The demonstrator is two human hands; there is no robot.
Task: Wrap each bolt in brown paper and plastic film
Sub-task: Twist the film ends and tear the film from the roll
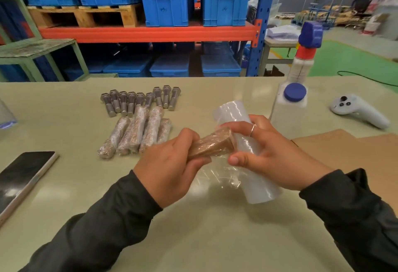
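Two hands meet over the table (64, 108). The left hand (170, 168) has its fingers curled round a bolt (212, 145) wrapped in brown paper, with clear film already over it. The right hand (269, 153) grips the film roll (243, 142), thumb in front and fingers curved round the tube; a ring shows on one finger. Crumpled film (217, 177) hangs loose between the parcel and the roll, below the hands.

Nine bare bolts (140, 100) lie in a row farther back on the table, heads away from the person, touching or nearly so. Four wrapped bolts (137, 136) lie side by side just in front of them, each in paper under film.

One phone (23, 177) lies screen up at the left edge. One white bottle (290, 108) with a blue cap stands to the right of the roll, and behind it a spray bottle (305, 56) with a blue head and red collar. One white controller (359, 110) lies far right. Brown paper sheets (355, 149) lie at the right, partly under the right forearm.

Behind the table, blue crates (168, 6) sit on a rack; two bear a small scrawled mark, too faint to read. No other writing or brand is legible.
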